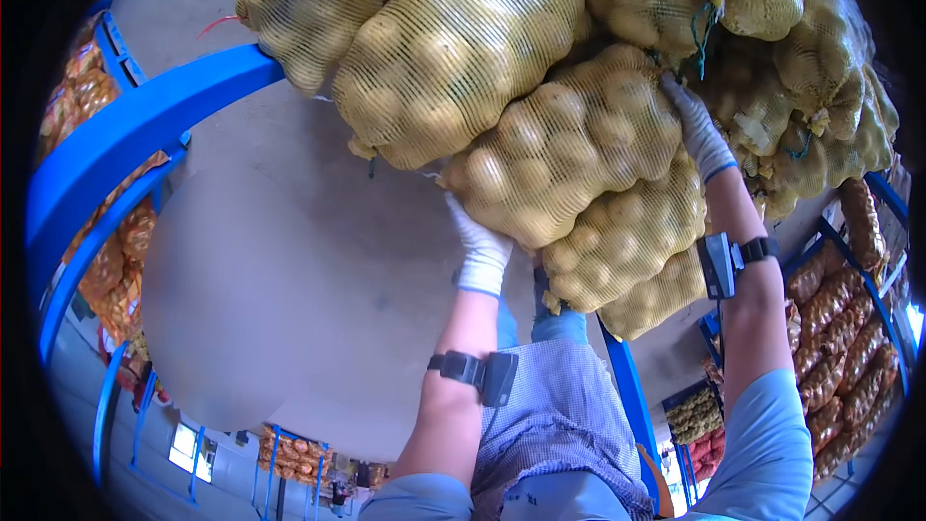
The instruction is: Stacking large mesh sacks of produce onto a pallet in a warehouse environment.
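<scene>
A yellow mesh sack [561,145] packed with round produce lies between my hands; whether it holds potatoes or onions I cannot tell. My left hand [477,242], in a white knit glove, grips its near left end, the fingers partly hidden beneath it. At the far right end my gloved right hand [694,119] holds the sack's gathered corner. Under it sits another mesh sack [629,239], with a further sack [662,297] lower down. A larger full sack [459,51] rests against its upper left side.
More filled sacks [759,79] are piled at the right and back. A blue metal rail [145,123] curves in from the left, and a blue post [629,412] stands by my apron [557,391]. Racks of reddish-brown sacks [843,340] line the right side. A blurred patch covers the left floor.
</scene>
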A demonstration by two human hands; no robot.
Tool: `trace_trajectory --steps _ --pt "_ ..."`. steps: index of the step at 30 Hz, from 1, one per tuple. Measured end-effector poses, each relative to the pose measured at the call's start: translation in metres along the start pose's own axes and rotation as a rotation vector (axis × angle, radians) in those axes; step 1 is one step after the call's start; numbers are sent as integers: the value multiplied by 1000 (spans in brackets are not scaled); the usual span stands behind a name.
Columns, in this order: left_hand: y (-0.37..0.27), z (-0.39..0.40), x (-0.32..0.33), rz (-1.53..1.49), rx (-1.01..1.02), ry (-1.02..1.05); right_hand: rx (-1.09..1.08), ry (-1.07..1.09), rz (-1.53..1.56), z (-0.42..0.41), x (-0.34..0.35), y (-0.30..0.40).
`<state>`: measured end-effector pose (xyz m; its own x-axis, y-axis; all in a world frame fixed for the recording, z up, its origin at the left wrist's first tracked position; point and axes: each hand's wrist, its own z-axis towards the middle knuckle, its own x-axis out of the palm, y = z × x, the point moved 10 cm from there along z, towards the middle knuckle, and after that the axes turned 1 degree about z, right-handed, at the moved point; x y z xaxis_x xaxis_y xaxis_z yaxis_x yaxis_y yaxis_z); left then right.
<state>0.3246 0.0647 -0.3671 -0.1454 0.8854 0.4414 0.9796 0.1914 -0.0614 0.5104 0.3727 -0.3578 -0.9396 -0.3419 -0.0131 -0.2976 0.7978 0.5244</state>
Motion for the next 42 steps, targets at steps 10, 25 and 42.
trace_trajectory --steps 10,25,42 --pt "-39 20 21 75 125 -127 -287 -257 -233 0 17 46" --pt "-28 13 39 166 -102 -226 -575 -615 -669 -50 53 107" --pt "149 -75 -109 468 -279 -216 102 -101 -396 -68 -164 -115"
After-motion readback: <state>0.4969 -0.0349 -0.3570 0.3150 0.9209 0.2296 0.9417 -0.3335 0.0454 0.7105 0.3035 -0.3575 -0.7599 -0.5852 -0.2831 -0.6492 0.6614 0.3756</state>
